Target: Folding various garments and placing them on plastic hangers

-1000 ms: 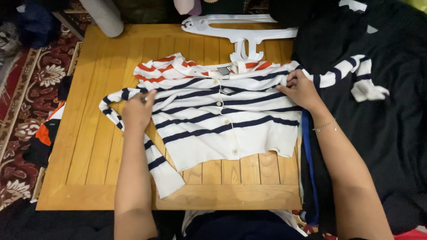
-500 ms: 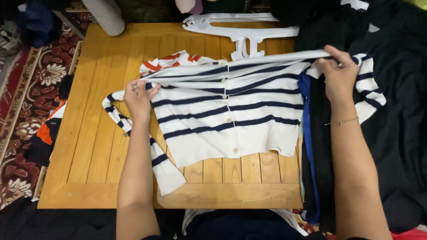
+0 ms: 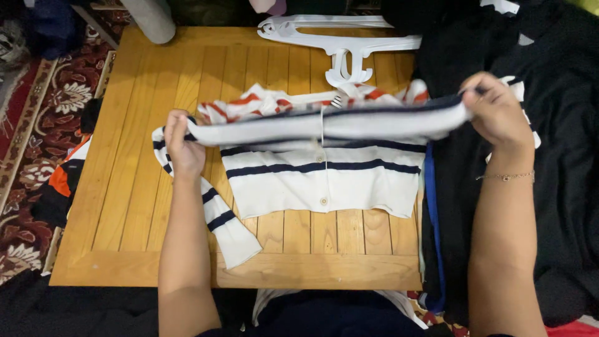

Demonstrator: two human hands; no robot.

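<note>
Striped top (image 3: 324, 181) on wooden table (image 3: 137, 187), upper edge lifted taut to fold toward the hem. Left hand (image 3: 182, 145) and right hand (image 3: 496, 112) both pinching cloth at its shoulders. White hanger (image 3: 340, 43) beyond, apart.

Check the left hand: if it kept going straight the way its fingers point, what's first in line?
The left hand points away from the person, gripping the striped top. Straight on, it likely meets only bare wooden table, then the grey roll at the far edge; height above the boards is unclear.
</note>
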